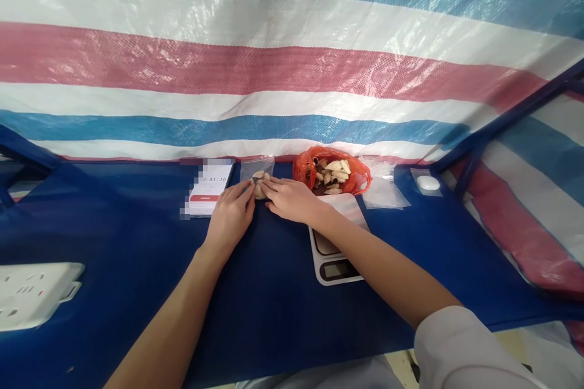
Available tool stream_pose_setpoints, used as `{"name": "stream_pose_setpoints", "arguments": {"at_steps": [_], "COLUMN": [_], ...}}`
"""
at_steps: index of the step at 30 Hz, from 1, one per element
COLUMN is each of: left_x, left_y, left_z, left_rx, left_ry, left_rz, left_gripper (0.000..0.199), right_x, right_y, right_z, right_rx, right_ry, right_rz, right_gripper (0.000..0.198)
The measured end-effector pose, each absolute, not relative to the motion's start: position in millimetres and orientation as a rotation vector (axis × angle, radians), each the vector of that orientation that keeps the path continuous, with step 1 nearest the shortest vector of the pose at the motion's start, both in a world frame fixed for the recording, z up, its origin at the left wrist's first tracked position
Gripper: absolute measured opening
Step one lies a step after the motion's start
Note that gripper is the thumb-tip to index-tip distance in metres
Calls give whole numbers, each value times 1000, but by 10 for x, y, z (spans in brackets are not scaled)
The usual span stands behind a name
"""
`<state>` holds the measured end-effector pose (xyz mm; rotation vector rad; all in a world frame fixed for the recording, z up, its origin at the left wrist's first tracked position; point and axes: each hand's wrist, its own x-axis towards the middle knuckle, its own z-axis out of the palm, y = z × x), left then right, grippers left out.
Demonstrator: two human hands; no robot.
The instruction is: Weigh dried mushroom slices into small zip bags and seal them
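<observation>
Both my hands meet at a small clear plastic bag with pale dried pieces inside, lying on the blue table. My left hand grips its left side with the fingers bent inward. From the right, my right hand presses its fingers over the pieces, and part of the bag is hidden beneath them. Just right of the hands is a red plastic bag, open at the top, holding several pale and brown dried slices. Under my right forearm sits a white kitchen scale, partly covered.
A phone showing a timer lies left of my hands. More clear bags lie right of the red bag, and a white oval object sits farther right. At the left edge is a white power strip. A striped tarp hangs behind the table.
</observation>
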<state>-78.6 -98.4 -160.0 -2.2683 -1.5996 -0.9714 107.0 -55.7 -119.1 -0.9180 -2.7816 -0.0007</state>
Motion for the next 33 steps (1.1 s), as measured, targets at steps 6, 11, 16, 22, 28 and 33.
{"name": "stream_pose_setpoints", "arguments": {"at_steps": [6, 11, 16, 22, 28, 33], "left_x": [-809, -818, -757, -529, -206, 34], "left_y": [-970, -969, -998, -1064, -1162, -1218], "left_z": [-1586, -1581, -1533, -1395, -1377, -1412], "left_rx": [-2219, -2218, -2165, -2200, -2302, -2353], "left_ry": [-1713, -1727, -1702, -1569, -1520, -1591], "left_rz": [-921, -916, -925, -940, -931, -929], "left_gripper": [35, 37, 33, 31, 33, 36], "right_x": [981, 964, 1090, 1479, 2082, 2624], "right_y": [-543, -549, -613, -791, -1012, -1149], "right_z": [-1189, -1186, -1154, -1061, -1035, -1123], "right_rx": [-915, -909, -910, -911, -1046, -1253], "right_ry": [-2794, -2759, -2674, -2585, -2452, -2286], "right_rz": [-5, -7, -76, -158, -142, -19], "right_gripper": [48, 48, 40, 33, 30, 28]}}
